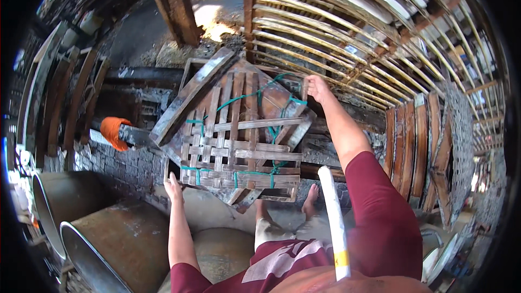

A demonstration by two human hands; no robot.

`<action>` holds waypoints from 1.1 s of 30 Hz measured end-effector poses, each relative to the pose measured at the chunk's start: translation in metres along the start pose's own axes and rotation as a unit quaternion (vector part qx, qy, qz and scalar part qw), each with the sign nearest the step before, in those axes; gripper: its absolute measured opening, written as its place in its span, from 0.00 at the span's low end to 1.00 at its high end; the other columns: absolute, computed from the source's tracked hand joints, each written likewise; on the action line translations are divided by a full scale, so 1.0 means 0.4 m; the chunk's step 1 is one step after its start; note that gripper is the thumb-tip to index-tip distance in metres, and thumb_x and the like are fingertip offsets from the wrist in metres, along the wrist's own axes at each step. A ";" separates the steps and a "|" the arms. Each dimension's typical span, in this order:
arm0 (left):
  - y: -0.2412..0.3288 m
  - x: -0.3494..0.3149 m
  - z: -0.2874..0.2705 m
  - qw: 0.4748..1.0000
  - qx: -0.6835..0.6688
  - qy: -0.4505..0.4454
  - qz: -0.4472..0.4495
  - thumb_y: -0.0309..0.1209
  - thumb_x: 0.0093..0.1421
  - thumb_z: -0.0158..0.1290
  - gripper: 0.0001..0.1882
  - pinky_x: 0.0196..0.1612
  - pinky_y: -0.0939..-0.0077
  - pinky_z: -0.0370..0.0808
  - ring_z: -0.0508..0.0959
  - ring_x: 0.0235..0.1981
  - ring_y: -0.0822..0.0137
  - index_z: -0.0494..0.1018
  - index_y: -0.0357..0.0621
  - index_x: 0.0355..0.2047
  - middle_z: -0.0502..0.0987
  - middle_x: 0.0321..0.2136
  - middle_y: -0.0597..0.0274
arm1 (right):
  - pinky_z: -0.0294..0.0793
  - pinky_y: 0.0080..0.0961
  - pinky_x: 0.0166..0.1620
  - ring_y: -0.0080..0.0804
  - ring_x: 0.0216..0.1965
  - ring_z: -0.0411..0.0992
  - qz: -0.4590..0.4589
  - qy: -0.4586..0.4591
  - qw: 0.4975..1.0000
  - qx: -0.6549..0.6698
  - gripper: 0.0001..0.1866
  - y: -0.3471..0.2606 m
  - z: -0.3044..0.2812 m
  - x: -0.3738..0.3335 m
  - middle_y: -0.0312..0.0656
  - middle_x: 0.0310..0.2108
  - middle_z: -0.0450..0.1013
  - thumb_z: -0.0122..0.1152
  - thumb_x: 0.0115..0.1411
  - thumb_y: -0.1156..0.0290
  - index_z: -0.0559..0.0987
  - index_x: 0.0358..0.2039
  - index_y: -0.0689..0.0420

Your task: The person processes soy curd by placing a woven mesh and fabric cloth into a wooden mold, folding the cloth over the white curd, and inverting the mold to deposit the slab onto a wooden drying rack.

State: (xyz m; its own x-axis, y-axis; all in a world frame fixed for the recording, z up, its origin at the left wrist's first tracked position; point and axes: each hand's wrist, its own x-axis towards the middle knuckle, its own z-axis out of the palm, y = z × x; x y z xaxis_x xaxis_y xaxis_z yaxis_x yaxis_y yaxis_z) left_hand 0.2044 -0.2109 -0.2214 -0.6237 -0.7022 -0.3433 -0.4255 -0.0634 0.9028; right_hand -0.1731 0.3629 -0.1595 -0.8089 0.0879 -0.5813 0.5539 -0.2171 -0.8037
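Observation:
Before me is a wooden frame with woven bamboo slats (247,149), laced with green cord (233,99). My left hand (173,189) is closed on its near left corner. Its far right corner is in the fingers of my right hand (318,88). Under the slats lies a brown square panel (271,95), turned at an angle to the frame. A thick grey wooden beam (192,95) runs slantwise along the panel's far left side. How the panel is supported is hidden.
Big metal drums (116,239) stand at the lower left. An orange cloth (114,133) wraps something beyond the left hand. Wooden frames (412,149) stand at the right, below a bamboo-pole rack (336,38). A white stick with a yellow band (334,217) juts up close to the camera.

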 end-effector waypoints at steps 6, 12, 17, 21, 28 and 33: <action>0.041 0.025 -0.041 0.968 0.166 -0.062 -0.176 0.57 0.60 0.50 0.29 0.21 0.70 0.69 0.70 0.21 0.70 0.71 0.47 0.48 0.70 0.24 0.64 | 0.78 0.34 0.46 0.41 0.43 0.77 -0.160 -0.082 0.984 0.010 0.27 -0.132 -0.003 -0.453 0.52 0.43 0.76 0.60 0.59 0.62 0.70 0.53 0.67; 0.196 0.033 0.007 0.950 0.229 0.182 0.110 0.42 0.59 0.56 0.34 0.55 0.57 0.69 0.73 0.51 0.41 0.63 0.24 0.55 0.70 0.52 0.35 | 0.74 0.29 0.50 0.32 0.46 0.75 -0.214 -0.172 0.929 -0.246 0.23 -0.242 -0.220 -1.146 0.49 0.45 0.75 0.63 0.57 0.73 0.71 0.52 0.67; 0.462 -0.239 0.287 0.952 0.127 0.010 0.278 0.32 0.62 0.53 0.27 0.55 0.63 0.71 0.74 0.52 0.52 0.62 0.24 0.56 0.70 0.53 0.39 | 0.73 0.30 0.52 0.33 0.47 0.75 -0.331 -0.143 0.893 -0.271 0.21 -0.397 -0.455 -1.600 0.47 0.47 0.75 0.61 0.55 0.79 0.74 0.50 0.66; 0.629 -0.599 0.680 0.908 -0.060 -0.328 0.255 0.32 0.63 0.54 0.23 0.48 0.77 0.72 0.76 0.48 0.66 0.68 0.33 0.55 0.75 0.50 0.53 | 0.71 0.24 0.50 0.26 0.45 0.74 -0.458 0.236 0.824 -0.234 0.20 -0.404 -0.676 -1.823 0.44 0.45 0.75 0.57 0.57 0.75 0.73 0.51 0.65; 0.988 -1.243 1.188 0.742 -0.130 -0.657 0.022 0.38 0.68 0.46 0.25 0.48 0.64 0.76 0.78 0.47 0.54 0.61 0.32 0.58 0.75 0.47 0.43 | 0.75 0.21 0.26 0.31 0.23 0.77 -0.190 0.380 0.905 -0.021 0.20 -0.217 -0.969 -1.853 0.45 0.24 0.78 0.58 0.62 0.55 0.77 0.31 0.63; 1.083 -1.432 1.435 0.657 -0.167 -0.719 -0.153 0.37 0.66 0.48 0.17 0.53 0.53 0.74 0.78 0.47 0.53 0.69 0.37 0.49 0.77 0.45 0.50 | 0.81 0.29 0.33 0.30 0.30 0.79 -0.279 0.103 0.915 0.273 0.12 -0.206 -0.925 -1.727 0.48 0.33 0.78 0.56 0.63 0.64 0.74 0.32 0.61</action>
State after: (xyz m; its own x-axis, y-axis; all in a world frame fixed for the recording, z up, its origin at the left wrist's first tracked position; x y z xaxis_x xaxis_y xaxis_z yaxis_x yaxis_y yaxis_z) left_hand 0.0010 0.5711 0.2176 -0.6199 0.7601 -0.1949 -0.6569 -0.3668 0.6588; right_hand 0.4128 0.6797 0.2614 -0.8504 0.5021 -0.1571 -0.1594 -0.5304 -0.8326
